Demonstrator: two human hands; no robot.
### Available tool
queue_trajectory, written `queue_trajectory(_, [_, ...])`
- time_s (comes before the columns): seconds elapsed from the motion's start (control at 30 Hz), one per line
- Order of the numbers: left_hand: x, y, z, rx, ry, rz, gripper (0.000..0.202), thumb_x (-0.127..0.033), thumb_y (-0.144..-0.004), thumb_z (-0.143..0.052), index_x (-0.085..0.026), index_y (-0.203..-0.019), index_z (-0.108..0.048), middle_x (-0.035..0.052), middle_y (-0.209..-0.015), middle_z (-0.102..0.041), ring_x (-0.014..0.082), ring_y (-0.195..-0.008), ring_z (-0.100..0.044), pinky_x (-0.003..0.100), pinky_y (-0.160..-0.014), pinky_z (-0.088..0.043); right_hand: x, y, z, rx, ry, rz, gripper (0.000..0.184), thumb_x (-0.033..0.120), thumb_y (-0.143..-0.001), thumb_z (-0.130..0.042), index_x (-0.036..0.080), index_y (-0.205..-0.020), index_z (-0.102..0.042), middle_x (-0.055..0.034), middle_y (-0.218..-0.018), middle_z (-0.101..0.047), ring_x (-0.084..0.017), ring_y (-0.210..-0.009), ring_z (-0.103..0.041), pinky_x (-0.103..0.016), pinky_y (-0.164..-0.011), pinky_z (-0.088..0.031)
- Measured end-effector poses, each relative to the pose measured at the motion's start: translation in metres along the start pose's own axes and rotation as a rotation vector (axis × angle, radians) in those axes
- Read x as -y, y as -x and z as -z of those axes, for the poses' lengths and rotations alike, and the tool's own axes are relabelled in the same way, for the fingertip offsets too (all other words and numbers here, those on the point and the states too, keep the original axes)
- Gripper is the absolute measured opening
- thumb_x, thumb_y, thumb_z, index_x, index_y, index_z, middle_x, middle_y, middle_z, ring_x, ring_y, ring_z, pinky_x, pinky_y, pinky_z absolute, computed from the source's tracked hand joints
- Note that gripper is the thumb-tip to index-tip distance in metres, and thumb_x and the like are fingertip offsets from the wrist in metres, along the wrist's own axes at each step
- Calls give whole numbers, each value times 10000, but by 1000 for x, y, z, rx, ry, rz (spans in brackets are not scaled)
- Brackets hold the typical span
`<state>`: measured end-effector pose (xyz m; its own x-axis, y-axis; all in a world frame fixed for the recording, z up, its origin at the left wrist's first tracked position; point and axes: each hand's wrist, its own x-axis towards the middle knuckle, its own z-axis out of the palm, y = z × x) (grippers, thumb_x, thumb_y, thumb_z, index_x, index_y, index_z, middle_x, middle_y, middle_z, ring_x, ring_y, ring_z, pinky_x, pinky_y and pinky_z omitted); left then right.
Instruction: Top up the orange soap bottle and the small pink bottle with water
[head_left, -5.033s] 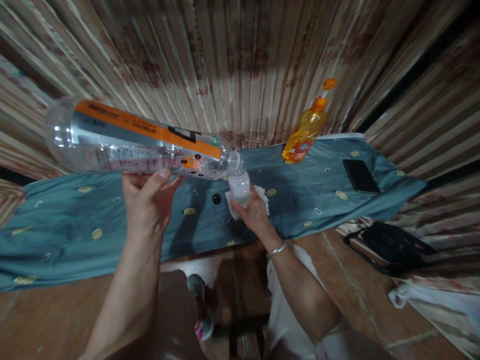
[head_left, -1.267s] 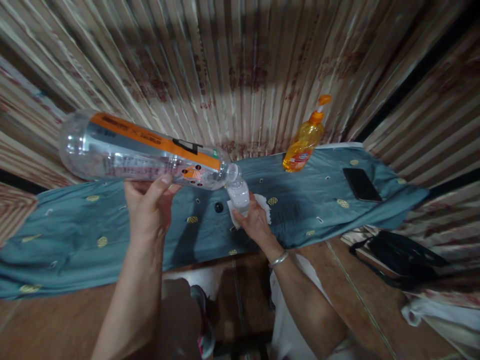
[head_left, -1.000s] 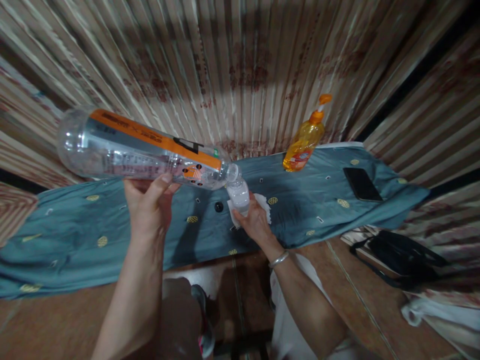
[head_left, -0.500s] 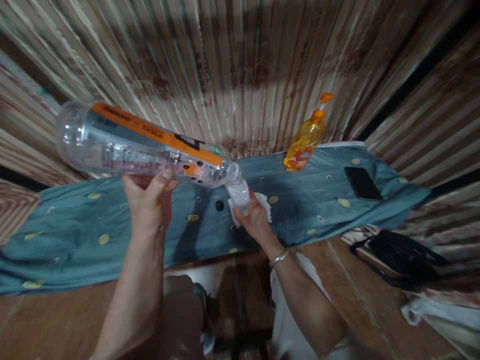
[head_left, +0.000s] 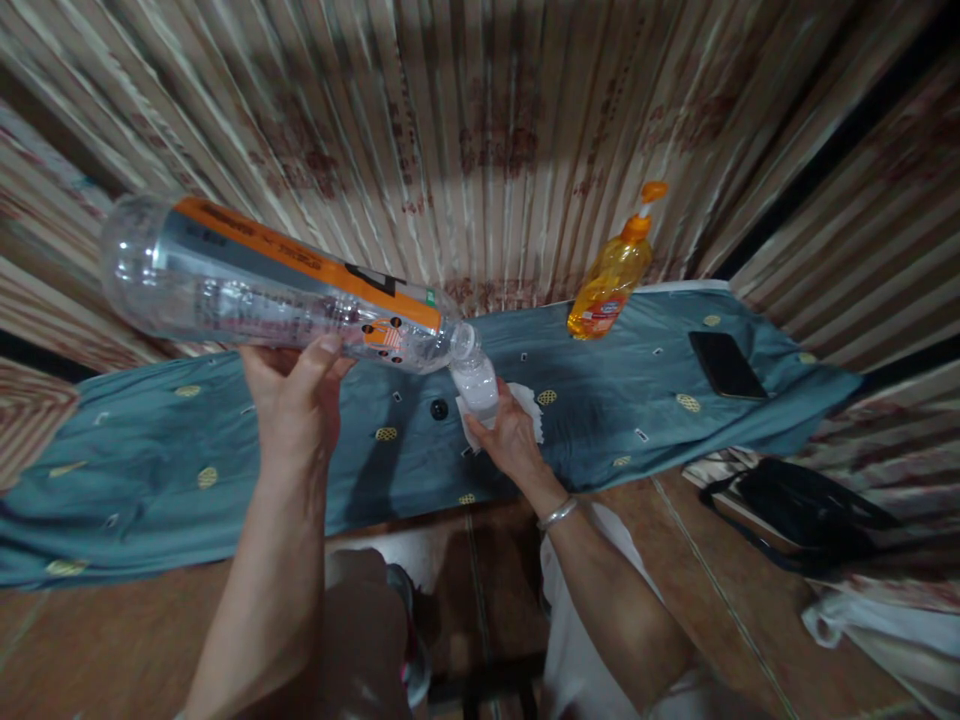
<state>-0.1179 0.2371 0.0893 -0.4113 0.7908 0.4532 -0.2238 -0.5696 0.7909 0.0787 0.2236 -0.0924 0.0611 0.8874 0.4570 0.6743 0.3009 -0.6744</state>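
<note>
My left hand [head_left: 296, 390] is closed around the underside of a large clear plastic bottle [head_left: 262, 285] with an orange and grey label. The bottle lies almost level, tipped slightly mouth-down to the right. Its mouth meets the opening of a small clear bottle [head_left: 476, 385], which leans toward it. My right hand [head_left: 514, 430], a silver bangle at its wrist, grips the small bottle from the right. Beneath the small bottle a white paper tissue [head_left: 535, 415] shows. Whether liquid is flowing between the two mouths is too unclear to tell.
A pump bottle of orange liquid [head_left: 609, 285] stands at the back of the teal cloth [head_left: 600, 430]. A black phone [head_left: 726, 365] lies to the right, and a dark round cap [head_left: 439, 409] lies left of the small bottle. A black bag [head_left: 810, 510] sits at lower right.
The large bottle has shifted very slightly to the left with my left hand. My right hand and the small bottle stay nearly where they were.
</note>
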Motion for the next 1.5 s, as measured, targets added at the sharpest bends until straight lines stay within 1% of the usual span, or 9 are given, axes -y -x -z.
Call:
queue_trajectory(0.23, [1, -2, 1, 14, -51, -15, 582, -346, -498, -952, -271, -979, -635, -5, -896, -684, 189, -775, -658, 485, -815, -635, 1, 1, -1, -8, 16, 1, 708, 376, -903, -724, 72, -1492, -474, -252, -1316, -722, -367, -1194, -721, -512, -991, -616])
queue_trajectory(0.33, [3, -4, 3, 24, -69, -26, 657, -392, -485, -962, -286, -1046, -638, 10, -989, -707, 181, -754, -654, 507, -815, -634, 0, 1, -2, -14, 8, 6, 696, 366, -904, -720, 78, -1490, -479, -244, -1324, -722, -363, -1203, -718, -506, -990, -616])
queue_trajectory(0.43, [7, -7, 5, 57, -82, -62, 742, -440, -464, -971, -311, -1109, -629, 24, -1082, -709, 201, -810, -667, 555, -841, -626, -1, 1, -3, -15, 2, 15, 696, 365, -901, -721, 64, -1482, -484, -247, -1317, -724, -361, -1192, -722, -502, -994, -612])
queue_trajectory(0.6, [8, -10, 6, 111, -97, -99, 753, -487, -498, -961, -323, -1141, -605, 44, -1156, -687, 218, -850, -673, 595, -871, -611, -3, 1, -5, -19, 2, 21, 693, 401, -924, -705, 78, -1494, -479, -239, -1292, -733, -362, -1173, -726, -502, -986, -611])
queue_trajectory(0.8, [5, -8, 3, 77, -84, -86, 732, -470, -471, -972, -307, -1086, -610, 40, -1182, -677, 197, -849, -659, 537, -825, -632, -2, 1, -5, -23, 5, 32, 689, 394, -916, -720, 81, -1485, -491, -230, -1268, -742, -361, -1148, -731, -499, -967, -617])
queue_trajectory(0.97, [5, -8, 1, 29, -68, -84, 711, -440, -438, -973, -286, -1038, -626, 42, -1132, -688, 193, -844, -646, 510, -787, -641, -1, 0, -3, -11, 18, 30, 714, 381, -909, -740, 39, -1479, -480, -253, -1244, -745, -363, -1138, -735, -488, -958, -621])
queue_trajectory(1.13, [4, -9, 0, 11, -74, -105, 709, -442, -421, -965, -280, -1021, -625, 46, -1134, -682, 185, -835, -624, 474, -740, -644, -1, 0, -4, -20, 14, 29, 712, 360, -911, -736, 66, -1499, -463, -241, -1272, -741, -358, -1149, -736, -494, -963, -626])
queue_trajectory(1.37, [4, -11, 1, 32, -125, -148, 739, -487, -448, -944, -280, -1067, -596, 32, -1061, -659, 154, -778, -597, 264, -568, -557, -2, 0, -3, -19, 19, 48, 715, 365, -913, -732, 67, -1503, -458, -251, -1288, -732, -371, -1171, -728, -513, -977, -621])
queue_trajectory(1.5, [5, -11, 1, 19, -132, -170, 760, -502, -451, -945, -287, -1090, -595, 40, -1055, -646, 168, -792, -593, 258, -556, -542, -1, -1, -3, -12, 1, 42, 722, 359, -907, -734, 71, -1508, -456, -244, -1284, -737, -370, -1173, -729, -511, -974, -624])
